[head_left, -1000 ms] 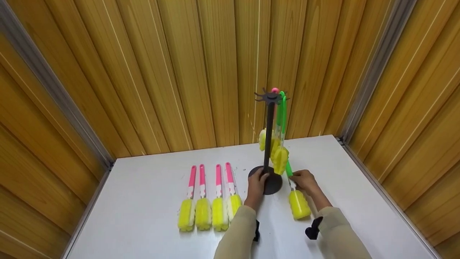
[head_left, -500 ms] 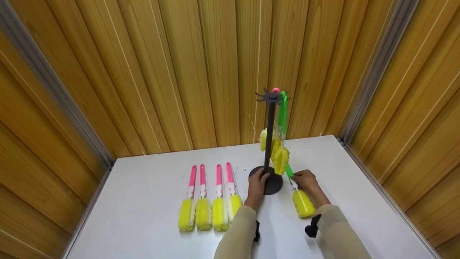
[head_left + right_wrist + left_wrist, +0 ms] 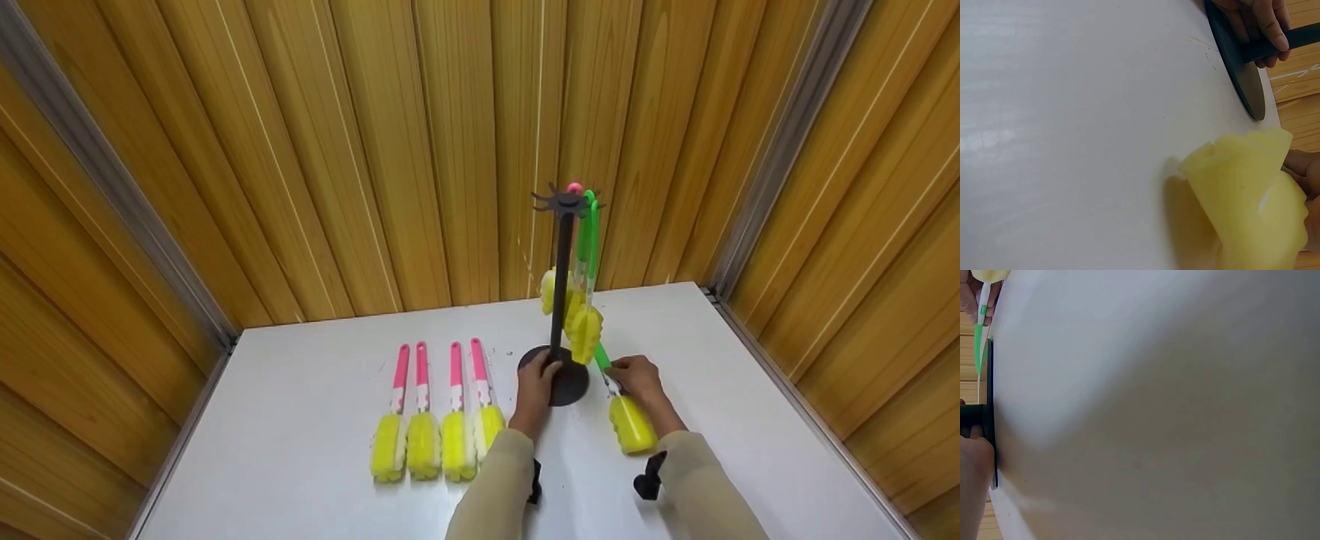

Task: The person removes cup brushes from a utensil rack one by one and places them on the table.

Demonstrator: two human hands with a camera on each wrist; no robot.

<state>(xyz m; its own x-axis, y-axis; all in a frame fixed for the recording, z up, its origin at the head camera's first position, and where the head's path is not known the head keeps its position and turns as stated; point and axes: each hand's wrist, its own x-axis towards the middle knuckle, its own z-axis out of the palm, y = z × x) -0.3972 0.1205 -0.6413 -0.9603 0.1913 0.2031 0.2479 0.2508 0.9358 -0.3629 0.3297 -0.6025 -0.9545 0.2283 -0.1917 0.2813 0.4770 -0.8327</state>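
Near its base, the pole of a dark stand is gripped by my left hand; the right wrist view shows those fingers curled round it. My right hand pinches a green-handled sponge brush by the white part of its handle. The brush's yellow sponge head points toward me and fills the lower right of the right wrist view. From the stand's hooked top hang a pink-handled brush and green-handled brushes, their yellow sponges partly overlapping.
Left of the stand, several pink-handled sponge brushes lie in a row on the white table, handles pointing away. Wood-patterned walls rise behind the table and at both sides. The stand's round base rests right of centre.
The sponge head of the brush in my right hand has swung slightly to the right. My left hand still holds the pole, and the stand stays in place.
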